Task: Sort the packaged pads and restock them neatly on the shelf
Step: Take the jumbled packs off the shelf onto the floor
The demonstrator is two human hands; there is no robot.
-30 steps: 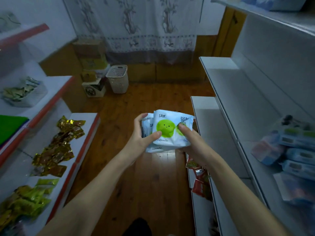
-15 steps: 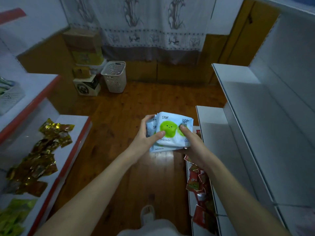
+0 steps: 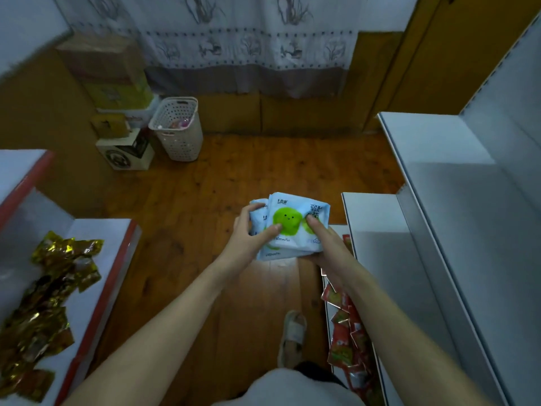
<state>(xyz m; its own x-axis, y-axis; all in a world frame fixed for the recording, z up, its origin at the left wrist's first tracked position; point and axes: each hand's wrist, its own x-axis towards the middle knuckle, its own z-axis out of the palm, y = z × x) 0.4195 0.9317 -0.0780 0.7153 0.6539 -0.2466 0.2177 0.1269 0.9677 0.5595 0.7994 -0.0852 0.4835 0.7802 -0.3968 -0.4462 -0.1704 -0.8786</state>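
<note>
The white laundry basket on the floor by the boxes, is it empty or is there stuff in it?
Not empty. The white basket stands upright, and something pinkish shows inside near its rim; what it is cannot be told.

Bare forearms (image 3: 181, 309), no sleeves in view; white garment (image 3: 292, 388) below; pale slipper (image 3: 292, 332) on one foot.

Dim wooden floor (image 3: 234, 183), patterned curtain (image 3: 248, 39) (white shelving (image 3: 456, 200) alongside)
</note>
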